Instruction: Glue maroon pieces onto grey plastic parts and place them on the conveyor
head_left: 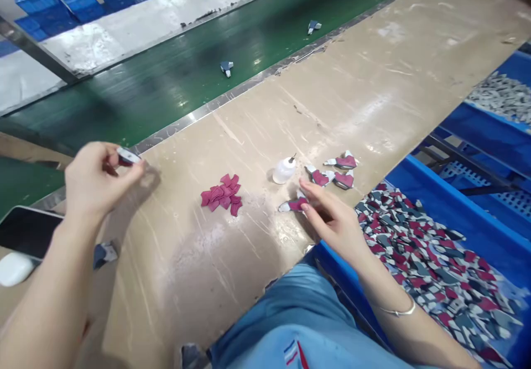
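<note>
Between the thumb and fingers of my left hand (97, 178) is a small white and dark plastic part (128, 156), held above the table near the belt. My right hand (334, 219) pinches the end of a white and maroon part (293, 204) at the table surface. Just beyond it stands a small white squeeze bottle (284, 170) with a thin dark tip. To its right lie several white and maroon parts (343, 179). A loose pile of maroon pieces (223, 193) lies on the table between my hands.
A green conveyor belt (174, 76) carrying a few dark and white parts (227, 68) runs behind the table (249, 280). On the right, a blue bin (464, 208) holds many mixed parts. A phone (31, 230) and a white case (15, 269) lie at left.
</note>
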`<state>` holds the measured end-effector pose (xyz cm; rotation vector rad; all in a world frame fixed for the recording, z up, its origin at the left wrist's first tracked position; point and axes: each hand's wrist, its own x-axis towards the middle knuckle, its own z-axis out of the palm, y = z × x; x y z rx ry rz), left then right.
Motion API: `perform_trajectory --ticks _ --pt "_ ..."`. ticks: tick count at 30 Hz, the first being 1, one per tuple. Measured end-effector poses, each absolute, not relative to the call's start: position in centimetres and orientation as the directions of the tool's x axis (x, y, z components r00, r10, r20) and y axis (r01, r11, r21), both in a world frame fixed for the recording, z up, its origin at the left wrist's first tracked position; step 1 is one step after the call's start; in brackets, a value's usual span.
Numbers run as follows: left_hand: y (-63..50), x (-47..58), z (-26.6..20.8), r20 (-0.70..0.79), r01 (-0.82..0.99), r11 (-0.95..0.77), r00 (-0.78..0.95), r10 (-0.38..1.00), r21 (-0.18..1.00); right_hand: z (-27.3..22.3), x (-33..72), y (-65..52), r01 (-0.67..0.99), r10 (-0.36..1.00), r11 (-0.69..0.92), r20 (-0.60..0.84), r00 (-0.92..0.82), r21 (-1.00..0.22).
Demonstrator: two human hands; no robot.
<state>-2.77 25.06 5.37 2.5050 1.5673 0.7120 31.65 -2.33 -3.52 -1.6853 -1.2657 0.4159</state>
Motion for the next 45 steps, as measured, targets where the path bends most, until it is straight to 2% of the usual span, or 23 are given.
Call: perform_trajectory --ticks 1,2,3,4,5,6,8,10,11,13,15,17,20,22,24,27,32,35,39,45 --pt "22.3 -3.1 5.2 0.323 0.816 -0.452 0.345 0.881 0.36 -3.4 32.2 -2.3 0.681 0.849 0.014 0.368 0.378 -0.732" --pt "19.5 -3.6 5.0 0.258 0.787 -0.421 0.336 0.906 0.451 -3.2 32.5 -2.3 0.763 0.807 0.022 0.462 0.367 -0.646" --pt "16.6 -4.1 4.8 0.184 0.756 -0.381 0.336 0.924 0.532 -3.0 32.7 -2.3 0.799 0.758 0.021 0.531 0.38 -0.601" --pt "13.7 -4.7 4.5 0.152 0.718 -0.366 0.346 0.926 0.592 -2.7 32.5 -2.3 0.786 0.717 0.032 0.562 0.412 -0.617" --pt "11.0 -5.3 4.1 0.1 0.709 -0.355 0.376 0.921 0.609 -2.4 32.1 -2.2 0.718 0.702 0.071 0.546 0.457 -0.692" --pt "8.6 -6.0 3.7 0.077 0.704 -0.355 0.394 0.916 0.616 -2.1 31.5 -2.0 0.58 0.729 0.131 0.474 0.493 -0.804" --pt "4.8 -7.1 2.5 0.056 0.669 -0.222 0.26 0.964 0.709 -1.4 30.0 -1.2 0.092 0.881 0.19 0.211 0.424 -0.978" --pt "2.2 -7.7 1.2 0.012 0.617 -0.104 0.151 0.989 0.78 -1.0 28.8 0.4 -0.379 0.983 0.065 -0.007 0.184 -0.923" --pt "1.3 -7.6 0.5 -0.027 0.585 -0.042 0.109 0.994 0.81 -0.9 28.4 1.4 -0.513 0.995 -0.009 -0.06 0.084 -0.859" --pt "0.1 -7.0 -0.5 -0.088 0.517 0.067 0.017 0.996 0.853 -1.0 28.3 3.6 -0.626 0.995 -0.079 -0.098 -0.005 -0.776" --pt "-0.6 -5.9 -1.1 -0.079 0.462 0.11 -0.085 0.993 0.88 -1.3 28.7 5.5 -0.654 0.995 -0.075 -0.095 -0.005 -0.753" --pt "-1.0 -4.9 -1.4 -0.002 0.466 0.076 -0.159 0.987 0.882 -1.3 28.8 6.8 -0.671 0.995 -0.066 -0.098 0.009 -0.738" --pt "-1.0 -3.8 -1.5 0.068 0.479 -0.004 -0.116 0.991 0.878 -0.8 27.2 6.8 -0.706 0.986 -0.121 -0.167 -0.003 -0.698" --pt "-0.8 -3.2 -1.3 0.083 0.465 -0.024 -0.107 0.991 0.885 -0.3 24.9 5.8 -0.685 0.971 -0.181 -0.239 -0.011 -0.706" --pt "-0.7 -2.4 -1.0 0.068 0.47 0.007 -0.141 0.988 0.882 -0.1 22.5 4.5 -0.59 0.965 -0.213 -0.261 -0.004 -0.779" --pt "-0.6 -0.8 -0.3 -0.019 0.476 0.092 -0.154 0.988 0.875 -0.4 20.3 2.5 -0.418 0.988 -0.133 -0.154 0.016 -0.899" --pt "0.1 0.8 0.0 -0.253 0.333 0.254 -0.046 0.966 0.908 -1.9 19.9 1.0 -0.202 0.983 0.062 0.025 0.181 -0.977" --pt "0.1 0.6 -0.2 -0.269 0.295 0.256 0.002 0.963 0.92 -2.4 20.1 0.8 -0.021 0.967 0.187 0.18 0.181 -0.982" --pt "-0.4 0.3 -0.3 -0.209 0.336 0.182 0.044 0.977 0.924 -2.2 20.2 0.7 0.21 0.932 0.315 0.343 0.119 -0.926" --pt "-0.7 0.4 -0.6 -0.163 0.341 0.13 0.071 0.984 0.931 -1.9 20.2 0.8 0.326 0.908 0.379 0.417 0.051 -0.866"
